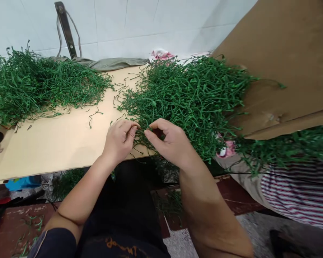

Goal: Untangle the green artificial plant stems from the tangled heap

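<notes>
My left hand is closed in a pinch at the near edge of a large pile of thin, curly green stems with small knobbed tips. What lies between its fingertips is too small to make out. Just to its right, my right hand has thumb and forefinger nearly together, with a bit of green stem at the tips. Both hands are above the front edge of a tan board, fingertips a short gap apart. A few loose stems lie on the board left of my hands.
A second green pile covers the board's far left. Brown cardboard stands at the right, beside a person in a striped garment. Behind the board are a white tiled wall and a dark upright bar. A blue object is below.
</notes>
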{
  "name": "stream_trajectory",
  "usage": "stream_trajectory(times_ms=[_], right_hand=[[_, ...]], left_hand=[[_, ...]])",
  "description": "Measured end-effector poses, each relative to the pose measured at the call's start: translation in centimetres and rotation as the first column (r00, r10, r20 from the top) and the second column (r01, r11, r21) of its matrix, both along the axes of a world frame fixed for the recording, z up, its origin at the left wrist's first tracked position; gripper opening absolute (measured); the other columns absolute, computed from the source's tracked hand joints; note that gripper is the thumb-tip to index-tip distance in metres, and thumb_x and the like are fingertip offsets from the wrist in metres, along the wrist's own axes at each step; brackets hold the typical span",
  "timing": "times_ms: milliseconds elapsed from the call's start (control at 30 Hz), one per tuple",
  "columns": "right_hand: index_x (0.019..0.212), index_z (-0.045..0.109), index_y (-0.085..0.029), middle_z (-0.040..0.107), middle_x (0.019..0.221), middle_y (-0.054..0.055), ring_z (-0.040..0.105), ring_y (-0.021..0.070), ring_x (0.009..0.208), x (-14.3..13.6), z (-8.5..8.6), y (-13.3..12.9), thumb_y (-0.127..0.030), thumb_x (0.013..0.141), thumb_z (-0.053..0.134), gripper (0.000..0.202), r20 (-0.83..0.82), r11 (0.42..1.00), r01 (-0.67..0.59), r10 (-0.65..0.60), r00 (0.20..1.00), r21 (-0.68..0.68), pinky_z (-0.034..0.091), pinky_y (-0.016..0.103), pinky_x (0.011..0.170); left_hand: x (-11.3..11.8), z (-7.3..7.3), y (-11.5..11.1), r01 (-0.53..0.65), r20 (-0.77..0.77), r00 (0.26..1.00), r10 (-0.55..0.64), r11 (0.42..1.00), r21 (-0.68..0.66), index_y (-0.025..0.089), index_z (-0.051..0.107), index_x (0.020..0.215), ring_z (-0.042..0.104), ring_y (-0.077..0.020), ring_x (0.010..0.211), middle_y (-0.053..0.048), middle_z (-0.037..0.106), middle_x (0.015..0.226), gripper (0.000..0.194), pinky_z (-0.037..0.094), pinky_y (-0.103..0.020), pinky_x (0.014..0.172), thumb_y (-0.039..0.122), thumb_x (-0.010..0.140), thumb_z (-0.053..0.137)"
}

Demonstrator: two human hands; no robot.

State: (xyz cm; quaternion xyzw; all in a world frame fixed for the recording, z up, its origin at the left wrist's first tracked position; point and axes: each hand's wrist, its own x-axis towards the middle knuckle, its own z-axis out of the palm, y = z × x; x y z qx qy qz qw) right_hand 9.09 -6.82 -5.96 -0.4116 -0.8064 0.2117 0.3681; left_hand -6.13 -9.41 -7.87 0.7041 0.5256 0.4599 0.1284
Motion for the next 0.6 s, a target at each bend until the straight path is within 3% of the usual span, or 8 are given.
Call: stream_trajectory(times_ms=[100, 200, 300, 367, 467, 533, 600], right_hand=[[0.065, 0.045, -0.018, 0.044, 0.061, 0.0, 0.041, 0.0102, 0.057, 0.2, 0.0, -0.2, -0.027, 0.078, 0.049, 0.016, 0.032, 0.997, -0.037, 0.039, 0.999, -0.062, 0.033, 0.024, 0.053], [0.056, 0.034, -0.018, 0.037, 0.056, -0.002, 0.035, 0.0089, 0.054, 0.4, 0.2, -0.5, -0.029, 0.081, 0.044, 0.029, 0.026, 0.988, -0.119, 0.122, 0.992, -0.098, 0.031, 0.024, 0.052], [0.056, 0.028, -0.019, 0.033, 0.056, -0.002, 0.033, 0.0087, 0.054, 0.2, 0.1, -0.6, -0.029, 0.084, 0.04, 0.032, -0.034, 0.976, -0.182, 0.18, 0.983, -0.118, 0.031, 0.024, 0.053], [0.057, 0.029, -0.019, 0.033, 0.057, -0.002, 0.033, 0.0089, 0.055, 0.0, -0.2, -0.6, -0.03, 0.085, 0.038, 0.032, -0.075, 0.97, -0.209, 0.201, 0.977, -0.123, 0.031, 0.024, 0.054], [0.058, 0.028, -0.019, 0.033, 0.058, -0.002, 0.034, 0.0095, 0.057, -0.5, -0.8, -0.9, -0.029, 0.087, 0.036, 0.032, -0.095, 0.97, -0.23, 0.222, 0.97, -0.081, 0.031, 0.024, 0.055], [0.057, 0.027, -0.019, 0.033, 0.058, -0.001, 0.035, 0.0101, 0.058, -0.8, -1.0, -1.7, -0.025, 0.087, 0.036, 0.031, -0.093, 0.96, -0.278, 0.276, 0.957, -0.011, 0.032, 0.024, 0.056], [0.058, 0.029, -0.018, 0.035, 0.058, -0.001, 0.036, 0.0106, 0.06, -1.0, -1.0, -3.0, -0.021, 0.086, 0.037, 0.03, -0.064, 0.914, -0.399, 0.403, 0.913, 0.07, 0.032, 0.024, 0.057]], left_hand=[[-0.1, 0.7, 0.3, -0.004, 0.058, 0.998, 0.005, 1.0, -0.015, 0.016, 0.06, 0.08, 0.054, -0.0144, 0.082, -0.005, 0.063, 0.083, 0.022, 0.042, -0.029, 0.077, 0.029, 0.085, 0.043], [0.0, 1.1, 0.8, 0.075, 0.324, 0.946, -0.032, 0.99, -0.121, 0.016, 0.056, 0.077, 0.056, -0.0119, 0.08, -0.004, 0.064, 0.082, 0.021, 0.044, -0.027, 0.079, 0.032, 0.085, 0.044], [0.7, 1.1, 1.2, 0.26, 0.627, 0.777, -0.058, 0.936, -0.236, 0.016, 0.05, 0.075, 0.059, -0.0111, 0.083, -0.004, 0.066, 0.084, 0.023, 0.046, -0.027, 0.081, 0.034, 0.087, 0.041], [1.4, 0.9, 1.4, 0.367, 0.757, 0.653, -0.008, 0.878, -0.307, 0.016, 0.045, 0.072, 0.061, -0.0115, 0.082, -0.003, 0.065, 0.081, 0.025, 0.048, -0.027, 0.077, 0.034, 0.088, 0.038], [2.1, 0.7, 1.7, 0.433, 0.843, 0.529, 0.096, 0.825, -0.365, 0.017, 0.04, 0.07, 0.06, -0.0102, 0.074, 0.0, 0.057, 0.069, 0.024, 0.048, -0.025, 0.071, 0.03, 0.089, 0.035], [1.7, 0.6, 2.3, 0.426, 0.857, 0.506, 0.1, 0.835, -0.349, 0.018, 0.036, 0.066, 0.056, -0.0085, 0.066, 0.002, 0.048, 0.062, 0.025, 0.047, -0.025, 0.069, 0.028, 0.089, 0.035], [0.3, 0.8, 3.2, 0.373, 0.853, 0.512, 0.1, 0.868, -0.326, 0.018, 0.03, 0.063, 0.049, -0.0071, 0.057, 0.003, 0.039, 0.057, 0.028, 0.045, -0.024, 0.065, 0.028, 0.089, 0.033]])
